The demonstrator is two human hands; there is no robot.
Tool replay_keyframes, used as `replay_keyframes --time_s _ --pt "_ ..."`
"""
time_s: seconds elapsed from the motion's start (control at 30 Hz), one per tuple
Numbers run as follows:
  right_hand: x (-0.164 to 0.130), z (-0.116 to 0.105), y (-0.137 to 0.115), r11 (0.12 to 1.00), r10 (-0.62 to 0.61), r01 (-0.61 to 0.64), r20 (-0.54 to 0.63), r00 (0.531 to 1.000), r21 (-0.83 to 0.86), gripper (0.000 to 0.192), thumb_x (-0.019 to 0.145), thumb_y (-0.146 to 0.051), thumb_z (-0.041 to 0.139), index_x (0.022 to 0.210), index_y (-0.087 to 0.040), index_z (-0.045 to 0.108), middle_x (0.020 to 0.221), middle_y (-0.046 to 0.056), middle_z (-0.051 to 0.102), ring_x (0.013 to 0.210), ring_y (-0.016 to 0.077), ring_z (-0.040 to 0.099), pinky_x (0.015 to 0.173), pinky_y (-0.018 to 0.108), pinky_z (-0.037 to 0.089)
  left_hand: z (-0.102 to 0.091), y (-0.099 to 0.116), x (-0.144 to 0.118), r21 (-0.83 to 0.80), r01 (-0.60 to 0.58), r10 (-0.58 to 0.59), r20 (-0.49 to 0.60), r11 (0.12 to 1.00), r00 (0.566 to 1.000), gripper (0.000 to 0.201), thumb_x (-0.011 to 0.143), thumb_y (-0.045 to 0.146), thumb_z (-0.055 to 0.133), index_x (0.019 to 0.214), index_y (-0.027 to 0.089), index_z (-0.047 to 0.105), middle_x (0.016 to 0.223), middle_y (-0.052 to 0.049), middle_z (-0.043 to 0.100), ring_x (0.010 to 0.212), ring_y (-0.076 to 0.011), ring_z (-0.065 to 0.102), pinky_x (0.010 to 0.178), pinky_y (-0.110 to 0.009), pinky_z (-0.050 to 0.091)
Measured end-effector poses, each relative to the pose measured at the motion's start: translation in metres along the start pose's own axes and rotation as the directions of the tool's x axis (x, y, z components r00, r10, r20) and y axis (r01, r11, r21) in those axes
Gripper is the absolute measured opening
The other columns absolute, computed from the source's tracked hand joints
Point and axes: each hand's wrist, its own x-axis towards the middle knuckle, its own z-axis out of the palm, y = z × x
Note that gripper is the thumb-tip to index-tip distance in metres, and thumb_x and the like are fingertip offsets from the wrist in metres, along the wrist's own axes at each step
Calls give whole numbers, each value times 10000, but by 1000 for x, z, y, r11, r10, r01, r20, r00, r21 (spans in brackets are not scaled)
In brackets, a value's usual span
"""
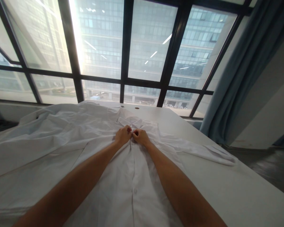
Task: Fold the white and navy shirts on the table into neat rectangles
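On the table: a white table (227, 189) by the window carried a white button-up shirt (123, 176), thin, wrinkled cloth spread flat.
Left hand (123, 135): pinched the placket near the collar.
Right hand (140, 136): pinched the opposite edge, knuckles nearly touching the left.
Placket: ran straight between both forearms.

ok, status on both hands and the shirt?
Left hand and right hand pinching white shirt placket near collar. Shirt flat on white table. Nothing in the way.

Thin, creased white cloth shirt (132, 176) on a smooth matt white table (239, 189).
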Motion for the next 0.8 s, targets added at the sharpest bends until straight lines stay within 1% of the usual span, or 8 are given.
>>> replay_keyframes --time_s 0.07,0.23,0.33,0.5,0.6,0.7,0.8 --pt "0 -1 -1 1000 8 -8 15 1000 9 157 804 -245 586 758 -172 718 724 16 702 657 138 612 610 194 400 1 -3 2 -27 -36 36 -6 999 999 123 828 168 583 933 215 628 937 -32 725 881 -175 656 759 -255 451" --pt "1 -1 1 999 40 -40 -7 999 21 153 785 -246 593 736 -160 710 689 19 688 633 140 598 596 203 395 4 -8 5 -72 -101 100 -25 992 995 100 797 115 581 835 194 629 847 -24 705 798 -159 632 739 -249 447" --pt "2 1 3 999 26 -25 -12 1000 46 146 774 -240 593 711 -157 695 675 17 676 627 137 590 588 203 392 5 -11 7 -111 -148 144 -37 983 989 92 778 105 590 787 191 622 807 -9 688 760 -142 611 720 -236 437" --pt "3 3 7 992 0 5 -39 999 124 118 758 -243 588 718 -168 669 664 -4 653 613 124 567 593 197 398 5 -14 8 -133 -152 149 -31 979 988 64 772 131 610 783 192 625 770 3 677 714 -136 594 677 -229 420" --pt "4 3 10 988 -11 16 -28 1000 156 116 755 -244 583 715 -171 664 663 -14 643 607 117 553 593 197 394 2 -12 7 -89 -129 129 -11 988 992 52 788 157 614 804 200 637 806 -6 694 752 -150 615 698 -239 429" --pt "6 3 13 986 12 -13 6 1000 168 129 759 -257 584 708 -169 663 655 -16 635 612 118 550 580 195 384 -2 -9 5 12 -115 115 9 993 993 74 816 183 602 861 211 653 860 -24 706 831 -178 632 742 -259 443" --pt "8 2 12 986 42 -53 69 997 158 157 785 -261 565 710 -163 661 638 -15 627 611 121 554 568 195 375 -4 -7 2 80 -182 180 25 980 983 128 853 210 579 944 217 669 930 -39 704 947 -196 616 823 -277 452"
